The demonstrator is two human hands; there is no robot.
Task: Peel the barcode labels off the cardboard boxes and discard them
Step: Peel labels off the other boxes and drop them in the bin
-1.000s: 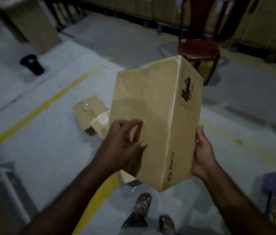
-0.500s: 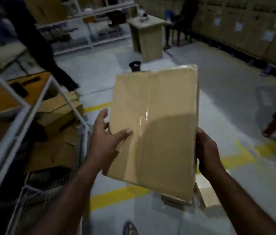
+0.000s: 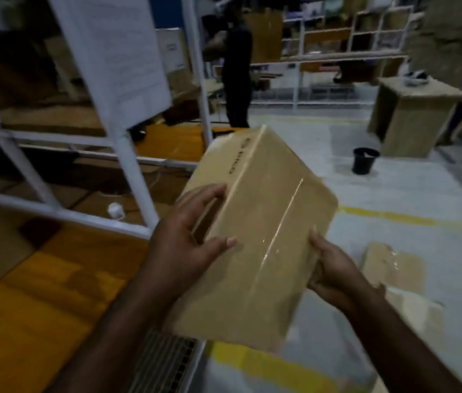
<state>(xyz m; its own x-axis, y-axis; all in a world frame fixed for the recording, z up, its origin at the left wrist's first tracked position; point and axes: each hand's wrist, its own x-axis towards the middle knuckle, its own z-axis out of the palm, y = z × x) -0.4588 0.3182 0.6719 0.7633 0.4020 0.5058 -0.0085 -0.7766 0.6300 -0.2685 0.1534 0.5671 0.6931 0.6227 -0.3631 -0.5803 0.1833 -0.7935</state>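
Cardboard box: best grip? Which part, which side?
Probably the long side faces near its lower end, one hand from each side, as the left hand and right hand grip the cardboard box now: it is long, narrow across, and its taped top looks slick.

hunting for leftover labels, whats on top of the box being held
Atop the cardboard box: a glossy tape strip and the thumb of the left hand. No label shows; its underside is hidden.
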